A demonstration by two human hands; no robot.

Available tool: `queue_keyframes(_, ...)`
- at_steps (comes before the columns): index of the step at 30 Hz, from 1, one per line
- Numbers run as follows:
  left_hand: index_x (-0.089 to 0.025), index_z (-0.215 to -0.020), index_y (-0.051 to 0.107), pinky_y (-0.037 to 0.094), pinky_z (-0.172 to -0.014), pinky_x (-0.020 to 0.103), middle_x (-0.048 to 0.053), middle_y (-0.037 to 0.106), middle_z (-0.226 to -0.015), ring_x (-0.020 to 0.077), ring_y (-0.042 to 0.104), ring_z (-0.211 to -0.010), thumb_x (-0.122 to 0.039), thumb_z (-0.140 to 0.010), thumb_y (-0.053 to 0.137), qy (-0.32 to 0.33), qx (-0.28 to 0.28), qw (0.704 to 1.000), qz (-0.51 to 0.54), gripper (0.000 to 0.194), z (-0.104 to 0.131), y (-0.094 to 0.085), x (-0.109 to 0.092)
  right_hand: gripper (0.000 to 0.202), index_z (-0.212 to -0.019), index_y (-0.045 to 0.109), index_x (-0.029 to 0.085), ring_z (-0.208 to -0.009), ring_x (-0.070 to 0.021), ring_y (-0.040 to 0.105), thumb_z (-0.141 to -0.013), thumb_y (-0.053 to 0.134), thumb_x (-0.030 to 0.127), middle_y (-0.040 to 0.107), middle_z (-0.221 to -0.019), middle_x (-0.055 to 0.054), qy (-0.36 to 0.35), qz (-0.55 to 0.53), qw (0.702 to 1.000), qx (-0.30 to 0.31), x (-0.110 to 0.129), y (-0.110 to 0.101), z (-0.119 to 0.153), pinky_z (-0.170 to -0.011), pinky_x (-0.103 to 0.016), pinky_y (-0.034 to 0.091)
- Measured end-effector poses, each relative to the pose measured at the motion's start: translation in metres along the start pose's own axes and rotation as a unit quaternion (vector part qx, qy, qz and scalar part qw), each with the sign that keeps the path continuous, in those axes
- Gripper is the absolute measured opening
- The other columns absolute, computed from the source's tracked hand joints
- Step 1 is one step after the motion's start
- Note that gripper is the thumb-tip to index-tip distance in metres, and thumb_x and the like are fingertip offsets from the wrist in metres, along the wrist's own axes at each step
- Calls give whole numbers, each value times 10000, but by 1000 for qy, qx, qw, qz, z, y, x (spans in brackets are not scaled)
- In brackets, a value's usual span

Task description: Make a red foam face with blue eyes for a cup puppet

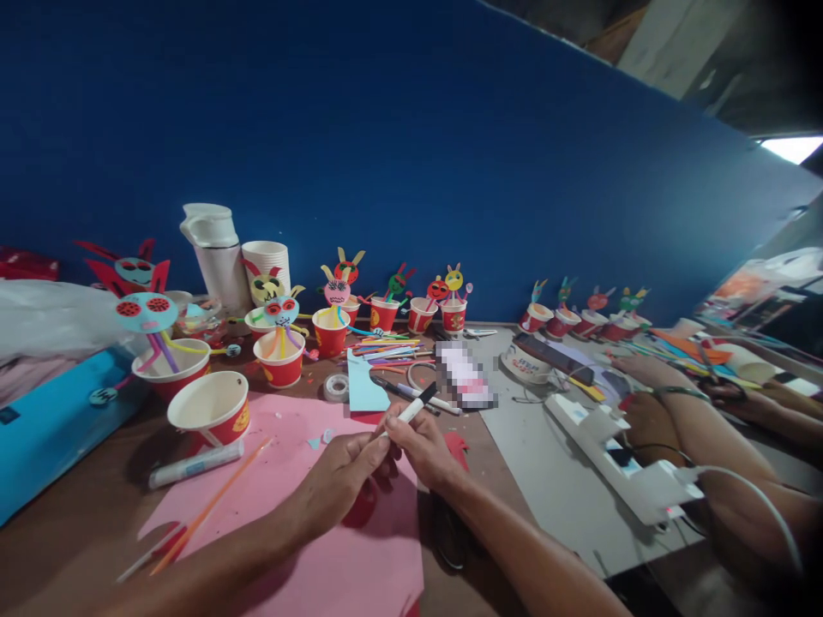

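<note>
Grip narrow on white marker (409, 410), left hand (352, 464) and right hand (419, 439) together, above pink sheet's (276, 506) far-right corner (black end (428, 394) outward). Slack hold might let marker roll off sheet.

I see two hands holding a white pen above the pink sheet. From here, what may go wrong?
The white pen might slip from the left hand and right hand and mark the pink sheet below, if its tip is uncovered; I cannot tell.
The left forearm passes close to the orange stick and might sweep it aside.
A co-worker's arm is close beside the power strip, so a bump might shift it.
</note>
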State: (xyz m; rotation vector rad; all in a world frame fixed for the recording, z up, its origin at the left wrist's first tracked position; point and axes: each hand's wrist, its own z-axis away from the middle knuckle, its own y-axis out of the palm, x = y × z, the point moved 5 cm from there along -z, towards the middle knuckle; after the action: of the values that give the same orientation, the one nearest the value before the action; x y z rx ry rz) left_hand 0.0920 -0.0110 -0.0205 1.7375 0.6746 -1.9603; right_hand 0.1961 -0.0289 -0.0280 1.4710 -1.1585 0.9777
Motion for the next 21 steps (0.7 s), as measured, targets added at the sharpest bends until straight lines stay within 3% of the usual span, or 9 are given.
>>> queue_keyframes(7, -150, -646, 537, 429, -631, 262, 69, 653, -737, 161, 575, -660, -515, -875, 391, 35, 1, 999, 37, 454, 11, 6, -7, 307, -715, 478, 172, -291, -38, 369, -854, 531, 440, 432, -427, 93, 9, -29, 999, -23, -1, 7, 8, -276, -139, 282)
queue_keyframes(13, -163, -607, 523, 439, -653, 260, 52, 629, -671, 174, 576, -683, -532, -844, 457, 57, -29, 995, 83, 444, 15, 12, -7, 265, -736, 471, 186, -304, -60, 423, -843, 558, 413, 447, -442, 92, 2, -97, 995, -17, 5, 13, 13, -284, -154, 321)
queue_keyframes(21, -143, -712, 583, 428, -698, 265, 36, 592, -687, 162, 544, -703, -483, -869, 452, 74, -56, 991, 101, 397, 19, 16, 1, 301, -684, 466, 177, -334, -35, 380, -811, 604, 412, 396, -436, 98, 7, -114, 993, -34, 13, 19, 16, -338, -143, 297)
